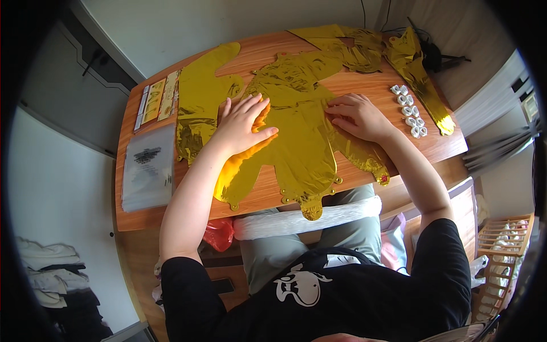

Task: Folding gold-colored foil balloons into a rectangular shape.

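A flat gold foil balloon (299, 125) lies uninflated on the table in front of me, its rounded lobes and small tabs spread out and its upper part wrinkled. My left hand (244, 126) rests on its left side, fingers and thumb spread flat. Near the balloon's right edge my right hand (359, 117) touches the foil with loosely bent fingers, the thumb apart from them. Another flat gold foil balloon (199, 85) lies to the left, partly under the middle one. More gold foil (359, 48) covers the table's far right.
The wooden table (145, 219) carries a stack of clear plastic bags (147, 182) and printed cards (154, 102) at left. Several small white rolls (409, 111) stand in rows at right, beside a gold foil strip (430, 97). A long white plastic roll (307, 218) lies across my lap.
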A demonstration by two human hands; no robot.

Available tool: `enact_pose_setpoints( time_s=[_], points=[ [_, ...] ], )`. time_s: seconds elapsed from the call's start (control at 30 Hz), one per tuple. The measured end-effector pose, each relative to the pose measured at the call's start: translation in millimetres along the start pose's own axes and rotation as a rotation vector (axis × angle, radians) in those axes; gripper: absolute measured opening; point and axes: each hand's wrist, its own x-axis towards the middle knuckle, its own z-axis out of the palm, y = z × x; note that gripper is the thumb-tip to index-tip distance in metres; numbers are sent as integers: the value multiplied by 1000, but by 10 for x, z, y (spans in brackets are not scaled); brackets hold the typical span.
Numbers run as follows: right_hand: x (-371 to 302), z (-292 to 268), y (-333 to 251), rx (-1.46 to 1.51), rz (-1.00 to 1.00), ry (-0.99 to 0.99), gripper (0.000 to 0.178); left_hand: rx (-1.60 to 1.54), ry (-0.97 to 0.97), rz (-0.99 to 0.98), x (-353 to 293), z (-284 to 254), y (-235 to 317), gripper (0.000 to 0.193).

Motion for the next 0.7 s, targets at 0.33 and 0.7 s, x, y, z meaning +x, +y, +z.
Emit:
enact_pose_setpoints(
  time_s=[0.33,0.7],
  points=[
    [5,1,19,0,-6,0,29,14,-11,5,1,4,-2,87],
    [-13,-101,2,117,108,49,37,4,-30,13,16,10,-28,94]
  ],
)
